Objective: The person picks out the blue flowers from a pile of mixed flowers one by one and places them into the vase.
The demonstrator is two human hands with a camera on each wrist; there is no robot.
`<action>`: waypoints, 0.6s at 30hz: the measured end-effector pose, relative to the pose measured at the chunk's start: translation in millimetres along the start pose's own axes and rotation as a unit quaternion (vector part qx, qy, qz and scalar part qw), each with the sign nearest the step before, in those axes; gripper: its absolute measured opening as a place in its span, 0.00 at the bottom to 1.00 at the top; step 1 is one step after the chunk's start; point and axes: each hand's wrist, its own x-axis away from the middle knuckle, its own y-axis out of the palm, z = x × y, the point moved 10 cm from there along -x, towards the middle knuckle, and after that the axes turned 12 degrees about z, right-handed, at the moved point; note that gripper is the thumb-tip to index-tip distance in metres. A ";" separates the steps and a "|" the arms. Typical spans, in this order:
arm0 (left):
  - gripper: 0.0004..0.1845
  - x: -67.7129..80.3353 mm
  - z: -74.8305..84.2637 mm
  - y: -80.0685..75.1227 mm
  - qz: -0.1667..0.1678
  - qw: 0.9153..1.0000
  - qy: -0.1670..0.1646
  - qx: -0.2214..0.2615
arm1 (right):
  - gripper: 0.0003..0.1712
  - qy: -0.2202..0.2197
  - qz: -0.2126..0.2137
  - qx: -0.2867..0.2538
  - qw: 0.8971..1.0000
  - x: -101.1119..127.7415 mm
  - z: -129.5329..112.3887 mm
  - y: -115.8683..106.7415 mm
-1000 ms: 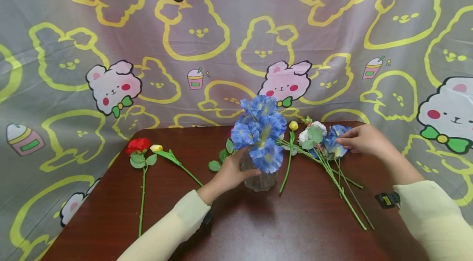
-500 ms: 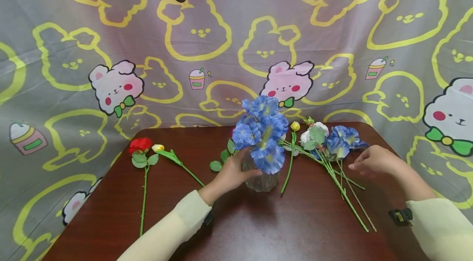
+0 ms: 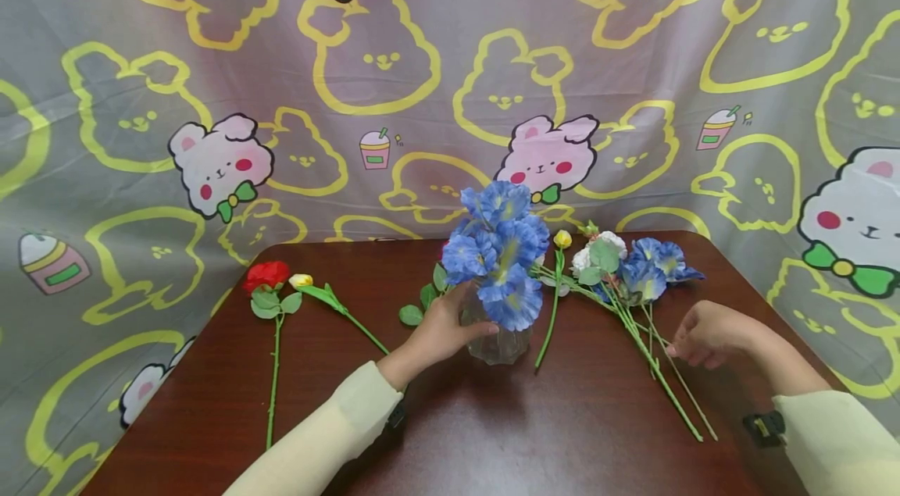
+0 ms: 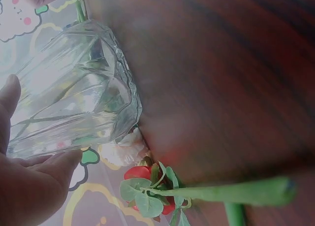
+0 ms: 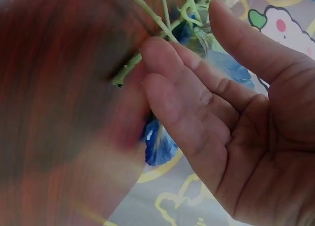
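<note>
In the head view, my left hand (image 3: pixel 437 333) holds a clear glass vase (image 3: pixel 502 349) that stands on the table. Large blue artificial flowers (image 3: pixel 501 246) rise from the vase and hide its top. The left wrist view shows the faceted vase (image 4: pixel 83 88) with my thumb and fingers around it. My right hand (image 3: pixel 712 336) is beside the stems (image 3: pixel 664 375) of a pile of flowers at the right, its fingers loosely bent. In the right wrist view the right hand (image 5: pixel 211 108) has its thumb apart and nothing in its palm. Blue flowers (image 3: pixel 650 269) top that pile.
A white flower (image 3: pixel 598 255) lies in the right pile, with a yellow tulip (image 3: pixel 562 240) left of it. At the left lie a red rose (image 3: pixel 267 277) and a pale yellow tulip (image 3: pixel 301 281). Behind the table (image 3: pixel 576 426) hangs a patterned curtain (image 3: pixel 422 51).
My right hand has drawn back from the blue flowers at the right and moved down toward their stems. My left hand stays on the vase.
</note>
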 end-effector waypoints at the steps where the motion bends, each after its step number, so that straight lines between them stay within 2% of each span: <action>1: 0.46 0.0 -0.1 0.2 0.000 1.000 -0.001 0.000 | 0.10 0.002 -0.003 0.000 1.000 0.5 0.6 1.9; 9: 0.46 -0.1 0.8 0.3 0.000 1.000 -0.003 -0.001 | 0.06 0.007 -0.020 -0.001 1.000 5.7 3.5 13.3; 18: 0.46 -0.5 0.8 -0.3 0.004 1.000 0.008 -0.005 | 0.07 0.022 -0.029 0.017 0.999 7.3 7.7 20.5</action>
